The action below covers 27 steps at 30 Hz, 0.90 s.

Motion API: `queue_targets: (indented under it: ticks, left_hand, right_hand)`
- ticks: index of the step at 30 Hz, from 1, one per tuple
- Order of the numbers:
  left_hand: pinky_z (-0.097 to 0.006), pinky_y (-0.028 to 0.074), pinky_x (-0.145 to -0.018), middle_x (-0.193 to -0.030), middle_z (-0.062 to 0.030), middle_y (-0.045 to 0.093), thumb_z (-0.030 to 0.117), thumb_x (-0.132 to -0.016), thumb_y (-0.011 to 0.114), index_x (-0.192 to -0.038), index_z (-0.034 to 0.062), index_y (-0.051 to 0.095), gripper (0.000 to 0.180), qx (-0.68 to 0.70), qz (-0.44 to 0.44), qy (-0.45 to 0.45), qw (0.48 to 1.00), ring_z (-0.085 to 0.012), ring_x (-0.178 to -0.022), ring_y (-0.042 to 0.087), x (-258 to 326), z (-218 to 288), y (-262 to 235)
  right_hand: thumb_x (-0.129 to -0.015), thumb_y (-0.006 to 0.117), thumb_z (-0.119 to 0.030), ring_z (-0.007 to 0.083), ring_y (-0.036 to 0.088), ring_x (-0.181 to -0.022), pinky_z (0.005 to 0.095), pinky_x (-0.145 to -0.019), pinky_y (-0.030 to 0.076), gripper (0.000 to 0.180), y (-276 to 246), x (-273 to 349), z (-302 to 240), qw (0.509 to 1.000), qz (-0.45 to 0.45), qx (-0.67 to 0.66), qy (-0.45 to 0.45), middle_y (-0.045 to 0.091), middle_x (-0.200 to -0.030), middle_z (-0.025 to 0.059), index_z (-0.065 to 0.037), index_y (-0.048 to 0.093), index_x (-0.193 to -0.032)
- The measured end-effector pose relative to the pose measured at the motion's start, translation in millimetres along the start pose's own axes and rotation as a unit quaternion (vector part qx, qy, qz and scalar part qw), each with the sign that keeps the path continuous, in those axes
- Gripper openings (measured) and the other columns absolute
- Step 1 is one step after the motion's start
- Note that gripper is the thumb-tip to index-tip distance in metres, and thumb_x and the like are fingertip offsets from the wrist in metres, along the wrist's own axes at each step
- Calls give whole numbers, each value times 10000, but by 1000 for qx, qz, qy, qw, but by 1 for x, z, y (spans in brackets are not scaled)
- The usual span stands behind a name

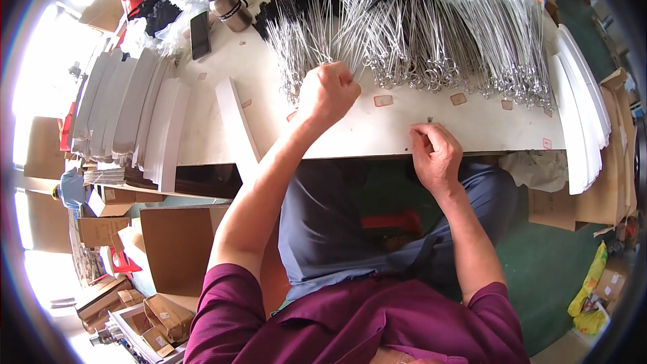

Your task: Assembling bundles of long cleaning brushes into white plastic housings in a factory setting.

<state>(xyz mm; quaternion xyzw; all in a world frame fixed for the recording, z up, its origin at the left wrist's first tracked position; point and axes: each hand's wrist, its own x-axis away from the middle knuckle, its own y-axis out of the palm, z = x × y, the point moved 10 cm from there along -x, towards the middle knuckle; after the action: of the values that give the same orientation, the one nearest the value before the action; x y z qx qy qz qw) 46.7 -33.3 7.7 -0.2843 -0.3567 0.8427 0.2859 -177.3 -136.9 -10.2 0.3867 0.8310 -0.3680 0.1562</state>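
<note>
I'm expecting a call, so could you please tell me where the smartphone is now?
In the head view, the black smartphone lies at the upper left on the white table, left of the metal flask.

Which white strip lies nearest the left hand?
The lone slanting strip, left of the left hand; the others are bunched at the table's two ends.

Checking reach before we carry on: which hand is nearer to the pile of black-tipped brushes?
Left. The left hand overlaps the near ends of the brushes in view; the right hand is farther back, at the front edge of the table, apart from them.
</note>
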Motion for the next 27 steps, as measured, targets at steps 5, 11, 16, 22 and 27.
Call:
queue_targets:
  ticks: [5,11,16,22,27]
  left_hand:
    - [-342,621,-673,-872,-166,721,62,-872,641,-901,-72,642,137,422,-115,-136,889,-211,-732,727,3,-4,13]
    - [-319,631,-692,-898,-171,719,117,-933,685,-988,-95,654,221,496,-146,-154,842,-196,-751,732,18,8,8]
    - [-304,624,-682,-870,-163,722,166,-952,725,-1001,-83,681,258,531,-173,-148,816,-178,-722,721,29,28,8]
    - [-331,621,-695,-843,-153,719,156,-985,690,-1001,-56,683,213,500,-173,-140,837,-187,-686,705,45,25,8]
    - [-289,584,-639,-820,-130,721,196,-988,691,-949,-61,689,260,521,-183,-183,814,-160,-657,693,69,34,23]
  right_hand:
    - [-968,685,-161,157,668,-681,310,-595,514,172,19,-9,9,983,-75,-131,107,705,-832,90,-1,702,-1027]
    - [-1078,528,-379,184,697,-854,320,-751,569,462,83,-46,-2,799,-124,-470,354,723,-1004,133,54,644,-1192]
    - [-1058,560,-344,207,712,-936,309,-805,576,420,112,-81,5,750,-134,-528,376,718,-1074,176,47,604,-1202]
    - [-1076,498,-215,234,712,-844,340,-760,593,327,106,-92,-7,724,-82,-556,400,713,-972,159,56,573,-1243]
    - [-1087,472,-191,93,429,-614,261,-545,381,274,113,-96,-4,651,-54,-625,426,463,-735,-20,44,588,-1167]
